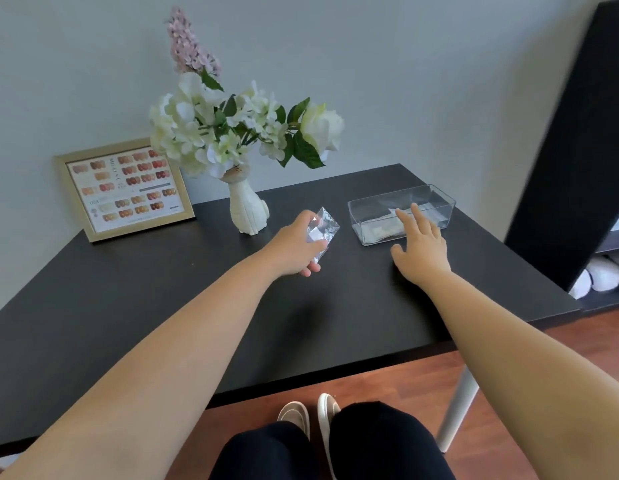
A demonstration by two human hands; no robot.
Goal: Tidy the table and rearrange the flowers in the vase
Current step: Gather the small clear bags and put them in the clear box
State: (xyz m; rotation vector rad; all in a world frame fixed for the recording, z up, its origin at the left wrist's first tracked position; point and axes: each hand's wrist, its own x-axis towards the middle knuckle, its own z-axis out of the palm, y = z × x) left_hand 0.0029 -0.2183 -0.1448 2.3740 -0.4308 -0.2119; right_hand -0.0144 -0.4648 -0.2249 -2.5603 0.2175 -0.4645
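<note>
A white cat-shaped vase (247, 211) stands at the back of the black table (162, 323), filled with white flowers (228, 129) and one tall pink sprig (188, 43). My left hand (296, 247) is just right of the vase and grips a small clear plastic packet (323, 226) above the tabletop. My right hand (420, 242) is open with spread fingers. Its fingertips reach over the near wall of a clear plastic box (401, 213) that holds flat pale packets.
A gold-framed nail colour chart (124, 188) leans on the wall at the back left. A black shelf unit (578, 150) stands right of the table with white rolled items low down. The table's front edge runs above my knees and shoes.
</note>
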